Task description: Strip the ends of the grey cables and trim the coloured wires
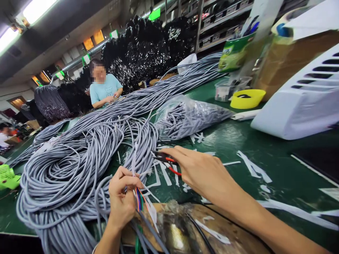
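Stretching out under both hands, the green bench top [238, 141] is smooth and a little shiny, with thin white paper strips [253, 167] scattered beyond the right hand [203, 174]. Far past the hands, a person in a light blue shirt [104, 90] sits at the same bench, before tall glittering black bundles [145, 49] and under long ceiling lamps [34, 8]. Ahead and to the left of the left hand [122, 201] lies a big heap of round grey cables [79, 165], looped and matte. The left hand is closed in a pinch on one cable end [139, 201], where thin red, blue and green wires come out. The right hand is curled around red-handled cutters [165, 159], whose dark tip points toward the left hand. Beyond the right hand sit a clear bag of cable pieces [185, 116] and a round yellow bowl [247, 98].
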The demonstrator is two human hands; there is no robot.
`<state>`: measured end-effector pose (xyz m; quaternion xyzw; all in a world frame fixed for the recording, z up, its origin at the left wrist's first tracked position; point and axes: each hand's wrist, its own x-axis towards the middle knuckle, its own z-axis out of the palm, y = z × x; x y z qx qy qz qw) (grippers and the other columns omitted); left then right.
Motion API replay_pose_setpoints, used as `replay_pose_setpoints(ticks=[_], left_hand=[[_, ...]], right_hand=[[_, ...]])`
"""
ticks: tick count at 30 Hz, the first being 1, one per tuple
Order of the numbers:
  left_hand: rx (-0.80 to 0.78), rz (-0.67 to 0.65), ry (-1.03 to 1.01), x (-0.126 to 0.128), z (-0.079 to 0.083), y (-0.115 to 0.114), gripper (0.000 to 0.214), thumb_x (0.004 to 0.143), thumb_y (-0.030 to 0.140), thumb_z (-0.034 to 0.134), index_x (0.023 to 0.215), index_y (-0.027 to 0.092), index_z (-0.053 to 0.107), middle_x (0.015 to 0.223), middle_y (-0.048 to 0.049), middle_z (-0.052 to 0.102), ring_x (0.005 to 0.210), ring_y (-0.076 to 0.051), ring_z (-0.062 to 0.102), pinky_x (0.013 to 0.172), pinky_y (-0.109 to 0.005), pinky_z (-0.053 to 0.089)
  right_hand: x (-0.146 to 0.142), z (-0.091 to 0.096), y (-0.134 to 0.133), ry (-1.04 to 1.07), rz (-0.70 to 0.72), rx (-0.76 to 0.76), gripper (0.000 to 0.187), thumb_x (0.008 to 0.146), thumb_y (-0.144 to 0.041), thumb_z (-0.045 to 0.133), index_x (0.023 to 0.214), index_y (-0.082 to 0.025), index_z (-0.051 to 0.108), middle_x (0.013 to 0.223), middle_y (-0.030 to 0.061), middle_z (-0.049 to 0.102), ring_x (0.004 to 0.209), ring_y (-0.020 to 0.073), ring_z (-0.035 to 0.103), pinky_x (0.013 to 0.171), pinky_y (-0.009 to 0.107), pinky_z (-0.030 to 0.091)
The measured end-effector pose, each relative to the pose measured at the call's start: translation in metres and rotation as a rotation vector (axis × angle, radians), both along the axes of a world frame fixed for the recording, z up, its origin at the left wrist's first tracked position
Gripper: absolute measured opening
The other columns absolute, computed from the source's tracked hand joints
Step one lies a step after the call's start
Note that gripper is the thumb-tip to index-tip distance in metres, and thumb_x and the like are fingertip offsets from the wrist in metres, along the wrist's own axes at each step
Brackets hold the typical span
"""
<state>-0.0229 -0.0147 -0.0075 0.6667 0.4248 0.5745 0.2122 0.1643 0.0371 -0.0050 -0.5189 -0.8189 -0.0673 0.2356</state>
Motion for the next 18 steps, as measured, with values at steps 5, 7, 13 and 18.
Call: replay_pose_setpoints(ticks=[5,7,13,18], left_hand=[[0.096,0.06,0.125,0.003,0.0,-0.002,0.031,0.079,0.013,0.047,0.054,0.018,0.064,0.064,-0.0011,0.047,0.064,-0.013,0.054,0.066,-0.026,0.047],[0.115,0.062,0.183,0.003,-0.001,-0.002,0.032,0.078,0.008,0.045,0.055,0.019,0.065,0.063,-0.0008,0.047,0.063,-0.012,0.053,0.064,-0.025,0.046],[0.147,0.061,0.278,0.002,-0.001,-0.002,0.035,0.076,0.005,0.041,0.057,0.018,0.067,0.062,-0.0008,0.046,0.056,-0.011,0.05,0.053,-0.022,0.043],[0.14,0.025,0.312,0.003,0.0,-0.004,0.032,0.076,0.005,0.043,0.058,0.017,0.067,0.065,-0.0011,0.045,0.054,-0.009,0.048,0.047,-0.019,0.038]], right_hand=[[-0.009,-0.002,-0.004,0.217,0.055,0.084,0.033,0.085,-0.014,0.032,0.109,-0.02,0.054,0.085,0.0031,0.067,0.061,0.0158,0.062,0.048,0.024,0.038],[-0.01,-0.002,-0.005,0.326,0.047,0.091,0.032,0.089,-0.023,0.028,0.11,-0.016,0.051,0.091,0.0072,0.067,0.065,0.0183,0.063,0.052,0.027,0.042],[-0.01,0.007,-0.01,0.562,0.312,-0.118,0.028,0.089,-0.03,0.032,0.093,-0.018,0.057,0.082,0.0053,0.068,0.067,0.0154,0.063,0.061,0.025,0.046],[-0.016,0.007,-0.015,0.533,0.517,-0.326,0.028,0.087,-0.031,0.038,0.087,-0.017,0.062,0.081,0.005,0.069,0.071,0.0153,0.062,0.065,0.025,0.045]])
